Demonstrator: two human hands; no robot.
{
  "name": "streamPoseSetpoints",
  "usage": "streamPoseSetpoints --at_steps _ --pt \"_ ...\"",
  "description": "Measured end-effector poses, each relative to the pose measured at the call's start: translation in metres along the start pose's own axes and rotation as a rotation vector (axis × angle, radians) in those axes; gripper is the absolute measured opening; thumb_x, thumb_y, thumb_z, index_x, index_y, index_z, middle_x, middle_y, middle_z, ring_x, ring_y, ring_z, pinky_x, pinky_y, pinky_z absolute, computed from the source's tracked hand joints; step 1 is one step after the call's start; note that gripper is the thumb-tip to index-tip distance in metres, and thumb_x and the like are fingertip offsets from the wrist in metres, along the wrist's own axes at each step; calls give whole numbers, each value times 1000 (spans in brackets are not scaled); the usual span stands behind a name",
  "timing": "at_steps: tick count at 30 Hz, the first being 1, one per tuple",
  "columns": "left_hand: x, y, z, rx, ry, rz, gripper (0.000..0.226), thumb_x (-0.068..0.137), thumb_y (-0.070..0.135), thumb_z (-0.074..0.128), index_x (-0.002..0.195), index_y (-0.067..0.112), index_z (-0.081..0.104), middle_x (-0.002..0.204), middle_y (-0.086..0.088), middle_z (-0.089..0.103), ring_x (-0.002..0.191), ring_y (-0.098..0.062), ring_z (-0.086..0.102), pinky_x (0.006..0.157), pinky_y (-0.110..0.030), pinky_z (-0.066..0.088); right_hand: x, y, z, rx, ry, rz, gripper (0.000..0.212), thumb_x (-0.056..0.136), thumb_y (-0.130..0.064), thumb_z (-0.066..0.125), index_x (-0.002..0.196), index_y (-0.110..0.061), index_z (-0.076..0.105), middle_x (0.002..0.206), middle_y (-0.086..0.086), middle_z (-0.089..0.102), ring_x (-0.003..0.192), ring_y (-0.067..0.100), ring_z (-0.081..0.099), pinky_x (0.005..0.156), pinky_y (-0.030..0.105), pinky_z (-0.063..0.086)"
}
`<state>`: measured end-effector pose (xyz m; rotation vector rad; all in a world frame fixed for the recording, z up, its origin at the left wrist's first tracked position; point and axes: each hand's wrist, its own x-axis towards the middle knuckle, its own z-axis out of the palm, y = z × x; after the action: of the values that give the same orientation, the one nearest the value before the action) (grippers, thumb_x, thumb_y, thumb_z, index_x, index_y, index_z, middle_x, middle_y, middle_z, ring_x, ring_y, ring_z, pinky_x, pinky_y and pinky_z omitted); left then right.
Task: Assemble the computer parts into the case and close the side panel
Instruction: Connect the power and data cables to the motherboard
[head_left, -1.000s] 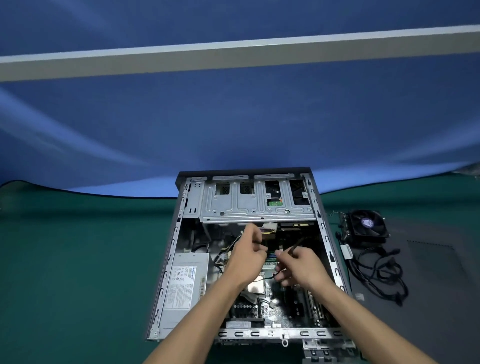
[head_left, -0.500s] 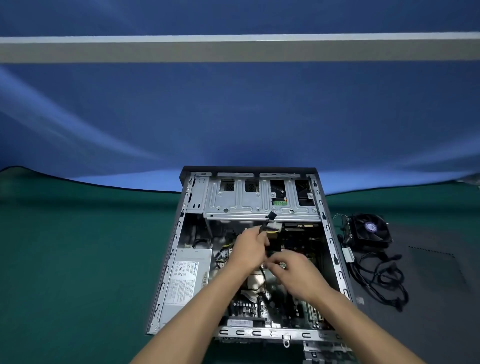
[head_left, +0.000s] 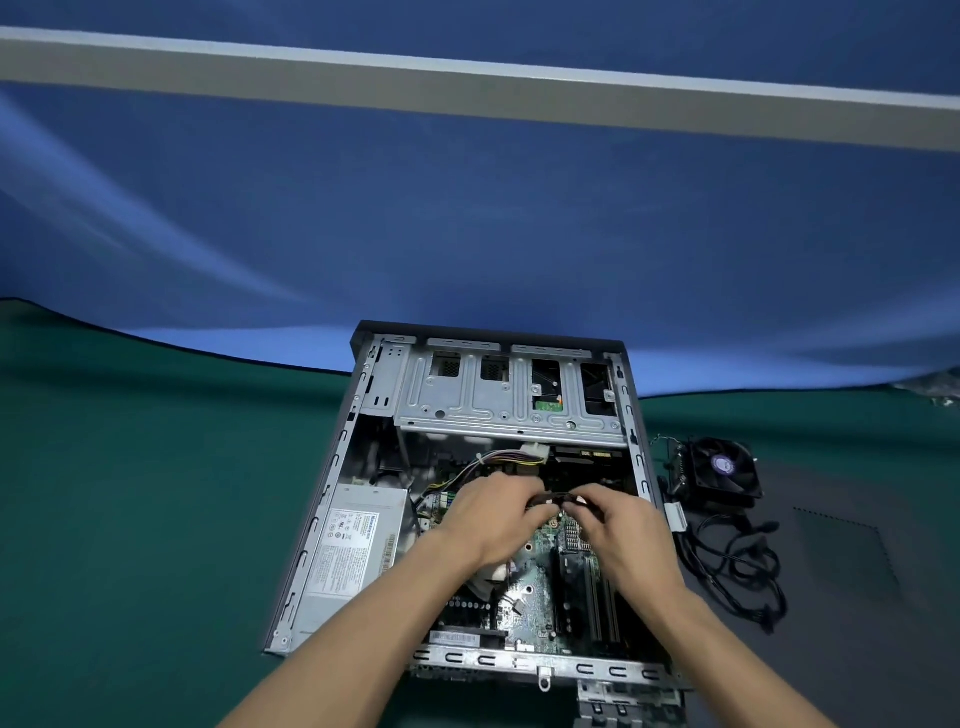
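An open computer case (head_left: 332, 499) lies flat on the green mat (head_left: 130, 519); inside it the left hand (head_left: 493, 514) and the right hand (head_left: 618, 525) meet over the motherboard (head_left: 535, 587), fingers curled on a dark cable (head_left: 553, 500), though blur hides the exact grip; the power supply (head_left: 353, 545) sits at the left, the drive cage (head_left: 498, 395) at the far end; a cooler fan (head_left: 719, 470) and loose black cables (head_left: 737, 566) lie just beside the case on the right.

Case (head_left: 332, 499) lies open on worktop (head_left: 130, 519). Power supply (head_left: 353, 545) inside at left, motherboard (head_left: 535, 592) right of it, drive cage (head_left: 498, 395) behind. Fan (head_left: 719, 470) and cables (head_left: 737, 566) right of case.
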<state>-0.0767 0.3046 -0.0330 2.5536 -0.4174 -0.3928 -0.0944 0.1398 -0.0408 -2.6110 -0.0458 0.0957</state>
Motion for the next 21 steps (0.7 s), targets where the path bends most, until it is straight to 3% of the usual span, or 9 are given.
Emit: streamPoseSetpoints --at_steps 3,6,8,9,12,13,16,21 --pt "0 1 0 -70 204 50 35 90 44 56 116 21 60 108 5 58 101 -11 50 88 -28 42 4 -2 0 -59 -34 46 19 93 -42 56 91 -28 69 67 -8 65 63 12 58 57 27 42" --pt "-2 8 -1 22 303 138 27 91 37 57 106 16 64 99 3 54 95 -12 46 82 -24 39 12 -4 1 -74 -126 82 24 97 -35 49 93 -21 67 74 -4 68 73 17 63 62 29 44" --pt "-2 15 -1 29 250 40 20 92 31 56 95 14 67 93 0 61 87 -16 53 78 -30 45 13 -6 2 -86 -174 78 24 100 -29 45 102 -17 66 88 2 70 82 21 64 66 30 44" --pt "-1 19 -2 -70 158 -73 20 92 28 56 92 13 68 90 -3 66 80 -17 57 73 -31 48 13 -6 1 -81 -179 73 25 100 -27 44 105 -15 65 92 4 70 85 22 64 69 30 46" --pt "1 28 -2 -828 -166 -437 21 97 16 48 90 3 62 75 -13 65 48 -13 51 43 -22 41 9 -4 -1 -144 -151 44 26 101 -26 40 109 -15 62 98 6 70 90 25 63 69 31 44" --pt "1 29 0 -972 -177 -470 20 98 16 46 92 3 59 73 -9 60 46 -12 49 40 -20 38 8 -4 -2 -183 -146 27 27 101 -28 38 110 -17 61 99 5 70 92 26 62 67 32 42" --pt "4 32 12 -1118 -68 -437 13 96 16 53 90 7 61 73 -3 56 55 -10 50 43 -17 43 1 -3 -2 -266 -154 -27 27 102 -33 34 113 -23 57 98 2 69 92 24 62 61 30 34" --pt "7 32 35 -1391 81 -580 5 89 5 62 89 0 64 68 -10 61 45 -7 56 45 -17 50 -4 1 -6 -354 -80 -103 25 100 -39 38 110 -30 60 99 -8 65 95 15 59 62 26 32"
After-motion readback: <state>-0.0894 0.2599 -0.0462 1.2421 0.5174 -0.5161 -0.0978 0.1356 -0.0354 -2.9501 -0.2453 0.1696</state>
